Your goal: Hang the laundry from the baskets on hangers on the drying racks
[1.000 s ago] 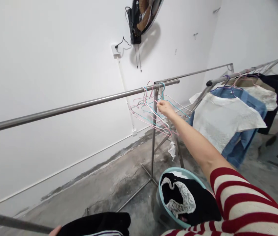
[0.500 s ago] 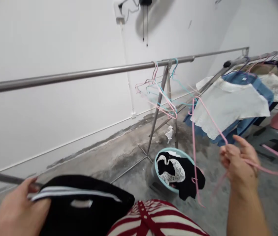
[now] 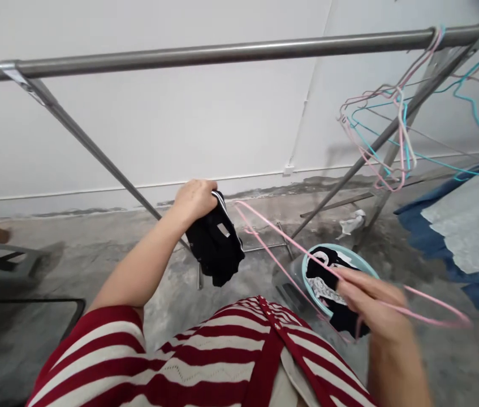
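Note:
My left hand (image 3: pixel 194 200) is closed round a black garment with white stripes (image 3: pixel 217 246), held out in front of me so that it hangs down. My right hand (image 3: pixel 372 305) grips a pink wire hanger (image 3: pixel 290 237) low at the right; the hanger slants up towards the garment, its far end close to it. Below the hanger a light blue basket (image 3: pixel 309 261) sits on the floor with black and white lace clothes in it. My red and white striped top fills the bottom of the view.
A steel drying-rack rail (image 3: pixel 222 52) crosses the top, with slanted legs (image 3: pixel 95 152). Several pink and blue hangers (image 3: pixel 396 130) dangle from it at the right. Blue and white clothes (image 3: pixel 464 226) hang at the right edge. A grey stool (image 3: pixel 1 263) stands left, on the concrete floor.
My head has turned left and down. The left hand lifted the black garment forward. The right hand, which took a pink hanger off the rail, brought it lower and nearer the garment.

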Demonstrator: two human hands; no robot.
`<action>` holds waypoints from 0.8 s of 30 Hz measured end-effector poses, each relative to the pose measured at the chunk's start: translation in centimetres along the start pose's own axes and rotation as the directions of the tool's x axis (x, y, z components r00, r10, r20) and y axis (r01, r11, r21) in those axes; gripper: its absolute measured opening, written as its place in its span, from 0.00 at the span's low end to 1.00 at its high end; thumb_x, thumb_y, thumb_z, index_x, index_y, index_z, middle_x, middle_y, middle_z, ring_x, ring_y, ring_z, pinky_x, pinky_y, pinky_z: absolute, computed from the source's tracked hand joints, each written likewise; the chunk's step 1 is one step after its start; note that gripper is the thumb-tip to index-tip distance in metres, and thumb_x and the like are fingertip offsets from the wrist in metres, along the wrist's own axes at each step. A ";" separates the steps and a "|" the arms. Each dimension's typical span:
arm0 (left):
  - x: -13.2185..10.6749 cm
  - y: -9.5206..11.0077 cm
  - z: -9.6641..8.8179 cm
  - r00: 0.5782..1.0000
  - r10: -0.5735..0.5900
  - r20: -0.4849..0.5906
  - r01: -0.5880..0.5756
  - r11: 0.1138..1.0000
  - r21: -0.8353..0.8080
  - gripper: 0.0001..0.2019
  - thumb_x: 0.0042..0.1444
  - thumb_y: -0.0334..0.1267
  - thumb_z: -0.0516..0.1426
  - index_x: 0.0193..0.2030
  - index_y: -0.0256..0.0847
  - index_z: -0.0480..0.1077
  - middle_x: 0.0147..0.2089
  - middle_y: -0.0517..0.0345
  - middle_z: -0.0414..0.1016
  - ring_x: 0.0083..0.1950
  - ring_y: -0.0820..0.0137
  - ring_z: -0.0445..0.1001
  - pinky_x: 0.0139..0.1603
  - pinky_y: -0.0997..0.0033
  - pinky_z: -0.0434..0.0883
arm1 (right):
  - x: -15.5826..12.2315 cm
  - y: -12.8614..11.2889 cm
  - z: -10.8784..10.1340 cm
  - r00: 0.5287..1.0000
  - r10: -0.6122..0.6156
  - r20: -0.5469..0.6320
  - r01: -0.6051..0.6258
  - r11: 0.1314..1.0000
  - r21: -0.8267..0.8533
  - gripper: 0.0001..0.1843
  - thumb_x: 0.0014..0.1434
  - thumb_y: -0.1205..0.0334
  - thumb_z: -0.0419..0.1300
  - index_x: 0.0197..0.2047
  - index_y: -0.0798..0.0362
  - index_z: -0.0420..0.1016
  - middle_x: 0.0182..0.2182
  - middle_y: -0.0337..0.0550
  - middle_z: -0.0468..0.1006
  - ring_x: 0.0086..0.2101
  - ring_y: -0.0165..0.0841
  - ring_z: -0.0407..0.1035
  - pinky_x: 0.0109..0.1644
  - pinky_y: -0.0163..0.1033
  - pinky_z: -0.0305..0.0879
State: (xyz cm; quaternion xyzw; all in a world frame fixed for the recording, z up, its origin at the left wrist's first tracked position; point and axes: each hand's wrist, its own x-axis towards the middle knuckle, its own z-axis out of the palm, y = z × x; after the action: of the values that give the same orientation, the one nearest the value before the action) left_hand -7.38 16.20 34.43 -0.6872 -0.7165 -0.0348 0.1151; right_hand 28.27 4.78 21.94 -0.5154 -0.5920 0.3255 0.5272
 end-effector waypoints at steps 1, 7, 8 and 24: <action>-0.2 0.1 -0.1 1.000 0.005 -0.025 -0.006 1.000 -0.003 0.18 0.49 0.32 0.50 0.45 0.44 0.73 0.39 0.49 0.78 0.44 0.58 0.75 0.37 0.66 0.69 | 1.2 -0.4 2.2 0.997 0.009 0.078 -0.011 1.000 0.028 0.10 0.48 0.53 0.66 0.35 0.45 0.82 0.23 0.42 0.77 0.17 0.29 0.64 0.15 0.35 0.59; -1.6 -1.2 -0.3 0.979 -0.126 -0.158 0.131 0.991 0.020 0.19 0.52 0.32 0.49 0.50 0.44 0.70 0.46 0.46 0.73 0.46 0.57 0.74 0.41 0.62 0.70 | 3.6 -2.5 7.2 0.954 0.005 0.299 -0.023 0.998 0.059 0.13 0.53 0.55 0.61 0.41 0.48 0.81 0.32 0.42 0.81 0.23 0.28 0.69 0.23 0.32 0.67; -1.6 -1.4 -0.2 0.977 -0.144 -0.159 0.150 0.988 0.023 0.19 0.52 0.30 0.48 0.50 0.44 0.69 0.46 0.46 0.73 0.45 0.57 0.74 0.40 0.62 0.70 | 3.5 -2.6 7.4 0.950 0.000 0.311 -0.016 0.999 0.048 0.13 0.53 0.55 0.61 0.41 0.48 0.81 0.33 0.43 0.81 0.25 0.29 0.70 0.25 0.32 0.68; -6.6 7.7 5.8 0.956 0.287 -0.057 -0.292 0.942 -0.162 0.14 0.58 0.34 0.46 0.48 0.39 0.67 0.43 0.46 0.73 0.36 0.64 0.76 0.27 0.70 0.69 | 5.6 1.5 13.3 0.993 0.064 0.097 -0.088 0.960 0.265 0.10 0.53 0.54 0.62 0.32 0.52 0.79 0.17 0.34 0.67 0.16 0.24 0.57 0.17 0.30 0.53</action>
State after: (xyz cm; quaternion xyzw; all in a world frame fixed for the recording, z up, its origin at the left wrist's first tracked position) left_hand -0.22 11.34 26.50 -0.7915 -0.6002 -0.0895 0.0720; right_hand 16.40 12.60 19.11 -0.4467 -0.5445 0.4450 0.5531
